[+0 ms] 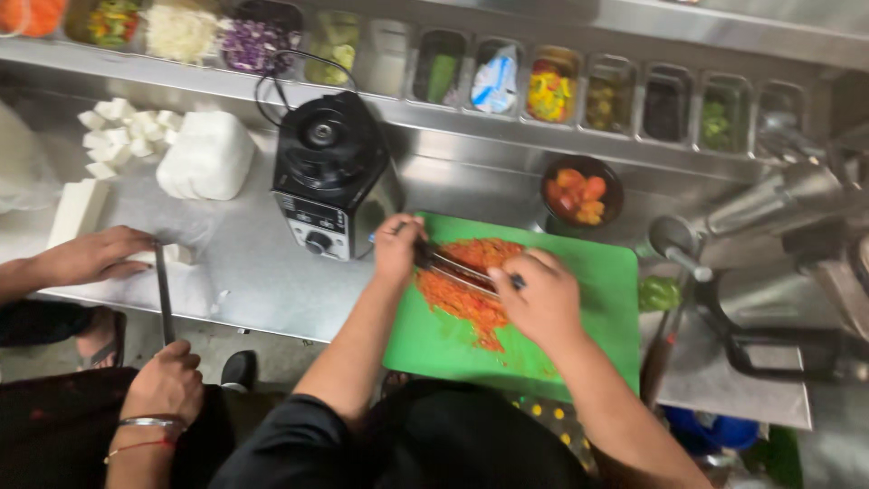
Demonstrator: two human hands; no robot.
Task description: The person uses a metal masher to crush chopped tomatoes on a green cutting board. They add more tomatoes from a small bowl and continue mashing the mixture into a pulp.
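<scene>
Head view, steel counter (262, 272). Green cutting board (597, 299) lies in front of me, its near edge at the counter's lip. On it: a heap of chopped red-orange vegetable (462, 294), wet-looking, spread from the board's upper left down toward its middle.

My right hand (541, 299) is closed around the handle of a knife (462, 269); grip is firm, fingers wrapped. My left hand (398, 246) sits at the far end of the blade, fingertips pressed down on its spine near the tip; the fingers are bent, not wrapped round anything. The blade lies nearly flat across the top of the heap, running left to right between my two hands. Some motion blur, so the edge itself is not clear.

Surroundings: black blender base (328, 177) just left of the board, touching or nearly touching its corner. Dark bowl of red and orange pieces (581, 190) just beyond the board's far edge. Row of inset steel containers (507, 81) with assorted chopped items along the back.

To my left, another person: one hand (95, 255) on a white block (176, 254), the other hand (167, 380) holding a long knife (163, 294). White cubes (122, 131) and a larger white block (206, 156) lie further back.
</scene>
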